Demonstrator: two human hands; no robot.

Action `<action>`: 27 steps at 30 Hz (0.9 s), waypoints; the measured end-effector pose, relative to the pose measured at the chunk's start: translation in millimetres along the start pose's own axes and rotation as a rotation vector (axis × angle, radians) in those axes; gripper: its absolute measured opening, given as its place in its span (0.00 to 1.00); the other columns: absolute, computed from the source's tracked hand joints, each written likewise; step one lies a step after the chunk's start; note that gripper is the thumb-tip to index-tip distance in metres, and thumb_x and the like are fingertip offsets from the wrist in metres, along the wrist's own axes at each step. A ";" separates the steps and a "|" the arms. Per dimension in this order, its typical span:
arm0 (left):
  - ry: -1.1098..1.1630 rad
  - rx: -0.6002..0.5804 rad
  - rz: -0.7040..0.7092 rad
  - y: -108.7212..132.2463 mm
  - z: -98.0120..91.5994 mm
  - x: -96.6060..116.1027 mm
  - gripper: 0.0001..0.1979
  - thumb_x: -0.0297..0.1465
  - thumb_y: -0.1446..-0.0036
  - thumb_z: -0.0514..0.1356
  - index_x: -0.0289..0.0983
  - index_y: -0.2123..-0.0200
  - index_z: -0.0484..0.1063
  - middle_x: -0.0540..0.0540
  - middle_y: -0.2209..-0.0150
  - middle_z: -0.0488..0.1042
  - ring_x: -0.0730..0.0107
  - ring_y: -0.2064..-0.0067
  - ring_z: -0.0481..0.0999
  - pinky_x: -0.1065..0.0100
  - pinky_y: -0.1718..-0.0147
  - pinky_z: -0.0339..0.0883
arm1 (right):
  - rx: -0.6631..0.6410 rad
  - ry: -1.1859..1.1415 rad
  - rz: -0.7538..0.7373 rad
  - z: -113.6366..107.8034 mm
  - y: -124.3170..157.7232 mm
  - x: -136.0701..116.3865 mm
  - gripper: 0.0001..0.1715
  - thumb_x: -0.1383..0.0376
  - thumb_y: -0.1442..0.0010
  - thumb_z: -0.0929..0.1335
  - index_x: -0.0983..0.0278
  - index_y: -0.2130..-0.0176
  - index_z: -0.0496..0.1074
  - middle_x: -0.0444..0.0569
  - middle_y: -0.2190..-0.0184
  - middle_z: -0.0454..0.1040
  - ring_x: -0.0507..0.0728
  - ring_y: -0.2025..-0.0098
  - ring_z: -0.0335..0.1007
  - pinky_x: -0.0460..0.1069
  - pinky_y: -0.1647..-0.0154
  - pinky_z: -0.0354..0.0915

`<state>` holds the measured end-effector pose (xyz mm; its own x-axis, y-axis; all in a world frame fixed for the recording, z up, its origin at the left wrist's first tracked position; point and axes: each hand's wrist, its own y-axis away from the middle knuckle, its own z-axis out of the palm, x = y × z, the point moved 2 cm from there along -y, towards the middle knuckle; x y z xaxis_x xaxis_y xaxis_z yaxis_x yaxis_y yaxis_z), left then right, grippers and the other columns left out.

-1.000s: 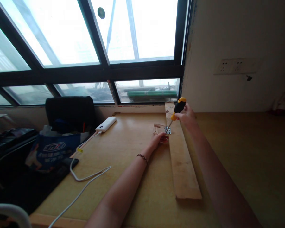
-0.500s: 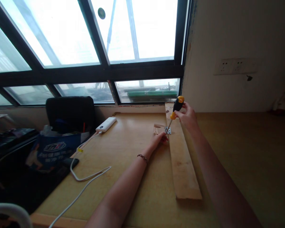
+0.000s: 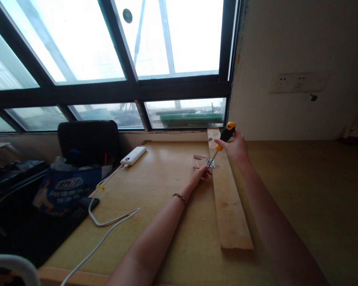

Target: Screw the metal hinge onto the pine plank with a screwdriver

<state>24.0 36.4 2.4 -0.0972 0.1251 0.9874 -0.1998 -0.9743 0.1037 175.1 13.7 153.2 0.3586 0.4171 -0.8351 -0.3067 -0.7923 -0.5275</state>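
A long wooden plank (image 3: 229, 206) lies on the wooden table (image 3: 167, 198), running away from me toward the window. A small metal hinge (image 3: 211, 162) sits at the plank's left edge, joined to a small wooden piece (image 3: 197, 160). My right hand (image 3: 236, 146) is closed round a black-and-orange screwdriver (image 3: 223, 140), whose tip rests on the hinge. Just below the hinge, my left hand (image 3: 200, 174) lies beside the plank with its fingers curled against the small piece.
A white power bank (image 3: 133, 155) with a white cable (image 3: 107, 222) lies at the table's left. A blue bag (image 3: 68, 186) and a black chair (image 3: 88, 141) stand off the left edge. Wall sockets (image 3: 290, 82) sit on the right wall, windows ahead.
My right hand has turned slightly on the screwdriver handle, which tilts a little differently. The tip stays on the hinge and my left hand stays in place.
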 end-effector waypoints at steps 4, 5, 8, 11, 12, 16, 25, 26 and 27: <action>-0.005 0.002 0.018 1.0 0.8 1.2 0.10 0.32 0.52 0.54 0.30 0.77 0.68 0.44 0.78 0.74 0.78 0.84 0.67 0.76 0.85 0.60 | 0.033 -0.010 0.030 -4.7 -4.4 2.4 0.32 0.58 0.66 0.73 0.62 0.60 0.62 0.49 0.67 0.71 0.56 0.70 0.69 0.47 0.78 0.65; -0.011 0.007 0.020 1.3 1.0 1.7 0.10 0.33 0.52 0.54 0.30 0.76 0.68 0.43 0.78 0.74 0.78 0.85 0.67 0.76 0.85 0.60 | -0.001 -0.074 0.049 -4.0 -4.6 1.5 0.34 0.58 0.65 0.73 0.62 0.58 0.61 0.48 0.67 0.72 0.54 0.74 0.68 0.46 0.81 0.63; -0.032 0.027 0.021 2.1 1.4 2.6 0.11 0.33 0.53 0.55 0.30 0.75 0.68 0.43 0.78 0.74 0.79 0.86 0.65 0.76 0.87 0.59 | -0.124 -0.232 0.094 -1.6 -2.7 -4.6 0.32 0.60 0.62 0.71 0.62 0.57 0.60 0.48 0.65 0.72 0.49 0.81 0.64 0.44 0.86 0.59; -0.039 0.029 0.027 1.8 1.1 2.6 0.11 0.33 0.53 0.55 0.29 0.74 0.69 0.43 0.78 0.74 0.78 0.86 0.65 0.76 0.88 0.58 | -0.165 -0.249 0.100 -2.3 -0.5 -9.2 0.27 0.62 0.61 0.70 0.62 0.59 0.63 0.47 0.63 0.71 0.48 0.82 0.64 0.42 0.87 0.58; -0.038 0.024 0.033 1.5 0.8 2.3 0.11 0.33 0.53 0.55 0.29 0.74 0.69 0.43 0.78 0.74 0.78 0.86 0.65 0.75 0.88 0.58 | -0.155 -0.227 0.096 -3.1 -0.5 -9.0 0.27 0.62 0.62 0.70 0.61 0.59 0.64 0.47 0.63 0.70 0.48 0.81 0.64 0.42 0.87 0.58; -0.037 0.015 0.052 0.1 -0.1 0.9 0.11 0.33 0.53 0.55 0.29 0.73 0.69 0.42 0.77 0.75 0.77 0.86 0.66 0.74 0.88 0.58 | -0.077 -0.113 0.061 -5.1 -3.7 -2.0 0.28 0.59 0.66 0.72 0.63 0.62 0.68 0.48 0.64 0.70 0.50 0.77 0.65 0.43 0.87 0.59; -0.027 0.034 0.036 1.2 1.3 3.0 0.10 0.33 0.53 0.55 0.30 0.77 0.68 0.43 0.81 0.73 0.76 0.85 0.66 0.73 0.86 0.60 | -0.117 -0.256 0.065 -1.5 0.1 -8.0 0.27 0.59 0.58 0.69 0.62 0.58 0.61 0.48 0.63 0.72 0.50 0.79 0.67 0.42 0.86 0.58; -0.031 0.039 0.038 1.0 1.1 3.0 0.10 0.32 0.53 0.55 0.30 0.77 0.68 0.44 0.81 0.73 0.76 0.85 0.66 0.74 0.86 0.60 | -0.109 -0.227 0.049 -2.0 0.5 -8.5 0.25 0.59 0.59 0.69 0.62 0.59 0.62 0.48 0.63 0.71 0.50 0.77 0.67 0.43 0.84 0.59; -0.035 0.041 0.044 0.8 0.9 2.9 0.10 0.32 0.53 0.55 0.30 0.78 0.68 0.44 0.82 0.72 0.76 0.85 0.66 0.74 0.85 0.59 | -0.094 -0.192 0.033 -2.8 0.5 -8.6 0.25 0.59 0.60 0.70 0.63 0.61 0.64 0.49 0.63 0.71 0.52 0.75 0.68 0.44 0.83 0.61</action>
<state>24.5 35.9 5.5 -0.0708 0.0761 0.9946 -0.1564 -0.9856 0.0643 174.4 8.5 160.6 0.1719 0.4602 -0.8710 -0.2290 -0.8413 -0.4897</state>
